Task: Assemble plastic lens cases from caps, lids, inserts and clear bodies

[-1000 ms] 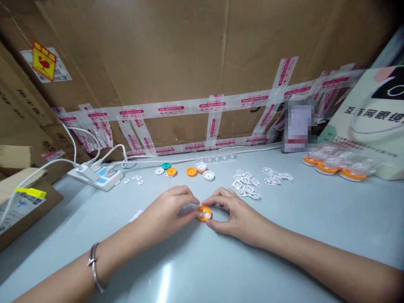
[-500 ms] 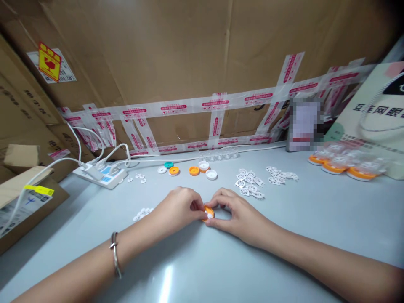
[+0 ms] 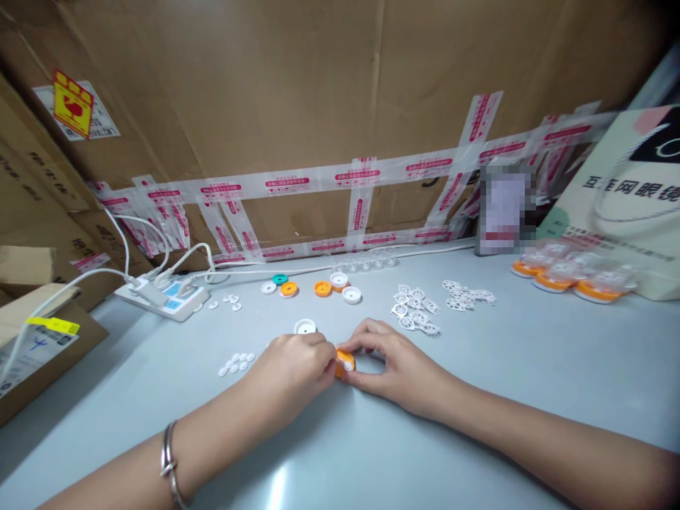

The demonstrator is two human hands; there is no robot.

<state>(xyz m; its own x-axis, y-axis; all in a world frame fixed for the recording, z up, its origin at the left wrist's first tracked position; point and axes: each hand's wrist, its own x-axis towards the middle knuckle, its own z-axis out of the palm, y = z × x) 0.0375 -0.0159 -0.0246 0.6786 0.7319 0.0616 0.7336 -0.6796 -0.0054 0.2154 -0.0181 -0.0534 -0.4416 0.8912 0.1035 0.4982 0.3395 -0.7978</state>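
Thumb and fingers of my right hand (image 3: 398, 365) grip the right side of a small orange round case (image 3: 347, 360), tilted up just above the table. White pieces show inside the case. My left hand (image 3: 300, 361) is closed at the case's left edge, its fingertips hidden behind the knuckles. Just beyond my left hand lies a white round case (image 3: 304, 326). A group of small white discs (image 3: 236, 364) rests left of that hand. Beyond my right hand are loose white spoked parts (image 3: 411, 309).
More orange, white and teal round cases (image 3: 322, 288) stand farther back. A power strip (image 3: 170, 294) with white cables is at the left, beside an open carton (image 3: 64, 347). Clear-topped orange pieces (image 3: 600, 287) and a paper bag (image 3: 632, 205) are at the right. A large cardboard box (image 3: 297, 92) closes off the back.
My left hand has turned, so its knuckles now cover its fingertips. The white case behind it has come into view. The whole view has shifted slightly.
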